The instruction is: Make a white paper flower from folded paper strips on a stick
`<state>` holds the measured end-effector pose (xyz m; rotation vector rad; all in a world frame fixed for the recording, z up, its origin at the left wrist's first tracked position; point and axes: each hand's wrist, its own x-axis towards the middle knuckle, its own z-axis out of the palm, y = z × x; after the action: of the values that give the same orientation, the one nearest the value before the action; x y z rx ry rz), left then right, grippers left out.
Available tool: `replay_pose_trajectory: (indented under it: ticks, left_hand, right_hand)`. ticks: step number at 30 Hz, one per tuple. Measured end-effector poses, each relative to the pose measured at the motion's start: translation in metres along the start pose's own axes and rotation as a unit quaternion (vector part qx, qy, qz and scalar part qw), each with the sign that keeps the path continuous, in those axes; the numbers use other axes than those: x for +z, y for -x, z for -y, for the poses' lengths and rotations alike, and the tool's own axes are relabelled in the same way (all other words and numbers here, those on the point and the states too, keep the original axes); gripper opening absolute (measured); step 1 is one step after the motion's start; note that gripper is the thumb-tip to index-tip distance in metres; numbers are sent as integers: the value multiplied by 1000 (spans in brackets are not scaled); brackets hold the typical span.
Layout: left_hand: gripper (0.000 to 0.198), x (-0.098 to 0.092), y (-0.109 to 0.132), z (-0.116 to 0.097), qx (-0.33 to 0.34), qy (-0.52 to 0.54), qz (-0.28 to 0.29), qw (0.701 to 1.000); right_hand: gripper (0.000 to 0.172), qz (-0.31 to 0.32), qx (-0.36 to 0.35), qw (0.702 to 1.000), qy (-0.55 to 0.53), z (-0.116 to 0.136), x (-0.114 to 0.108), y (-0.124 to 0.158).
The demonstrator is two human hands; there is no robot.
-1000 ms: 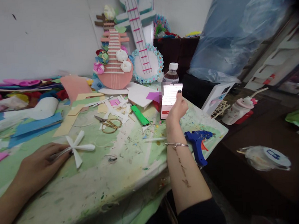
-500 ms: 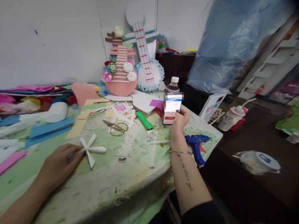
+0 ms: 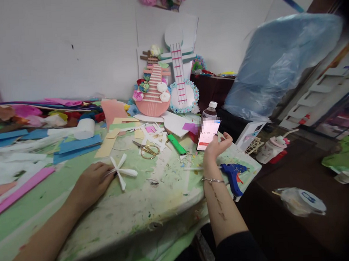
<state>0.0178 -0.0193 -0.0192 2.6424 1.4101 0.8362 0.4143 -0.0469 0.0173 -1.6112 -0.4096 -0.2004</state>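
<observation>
My right hand (image 3: 216, 146) is raised over the table's right side and holds a lit phone (image 3: 208, 134) upright, fingers wrapped round its lower half. My left hand (image 3: 91, 184) rests on the green table (image 3: 132, 210), fingers closed on a thin metal tool that pins a white foam propeller-shaped piece (image 3: 122, 172) just to its right. A blue glue gun (image 3: 233, 175) lies beside my right wrist, which wears a thin bracelet.
Gold-handled scissors (image 3: 147, 149), a green utility knife (image 3: 176, 144) and white foam offcuts lie mid-table. Two foam lute models (image 3: 168, 88) and a bottle (image 3: 209, 110) stand at the back. Coloured foam sheets (image 3: 32, 149) pile up at the left. A blue plastic bag (image 3: 279, 64) fills the right.
The camera has tilted up and panned, shifting everything rightward and down in view. My right hand has loosened slightly round the phone, and the screen now shows a pinkish display. The left hand stays put.
</observation>
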Motion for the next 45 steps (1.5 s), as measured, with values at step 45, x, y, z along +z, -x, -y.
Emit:
replay_pose_trajectory:
  ticks: [45]
  left_hand:
    - [27, 0, -43, 9, 93, -128, 1, 987]
  right_hand:
    - [37, 437, -241, 724, 475, 54, 73, 56]
